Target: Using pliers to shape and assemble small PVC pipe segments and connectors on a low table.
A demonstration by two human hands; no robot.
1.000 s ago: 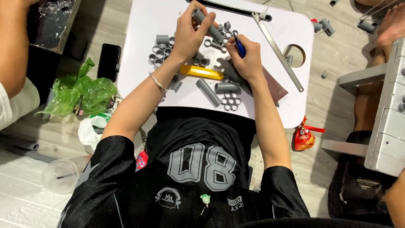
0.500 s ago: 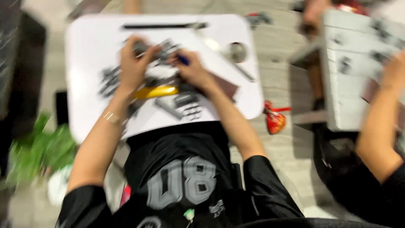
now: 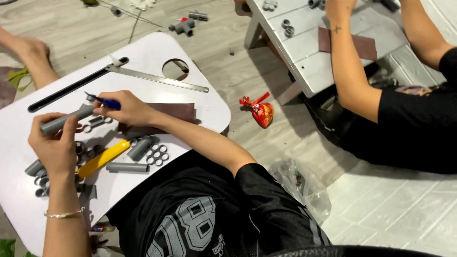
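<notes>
Left hand point(image 3: 56, 145) has its fingers closed around a grey pipe point(image 3: 66, 119), holding it lifted off the white bench point(image 3: 204, 102) at a slant so its far end meets the right hand point(image 3: 127, 108). The right hand's fingers pinch a blue-handled tool point(image 3: 105, 102), tip set at the pipe's end — the left steadies, the right works the rim, as it looks. Brown sandpaper sheet point(image 3: 173, 112) lies just under the right wrist, within reach.

Below the hands: a yellow-handled tool point(image 3: 102, 158), short grey pipe pieces point(image 3: 127, 167) and a cluster of cut rings point(image 3: 157, 154) — close, crowding the left forearm. A metal ruler point(image 3: 157, 79) runs across the bench's far side, clear of the hands. On the floor, a red wrapper point(image 3: 259, 110) and a clear plastic bag point(image 3: 304, 188). Another person's arm point(image 3: 345, 62) rests on a second, grey bench point(image 3: 304, 52), well apart.
</notes>
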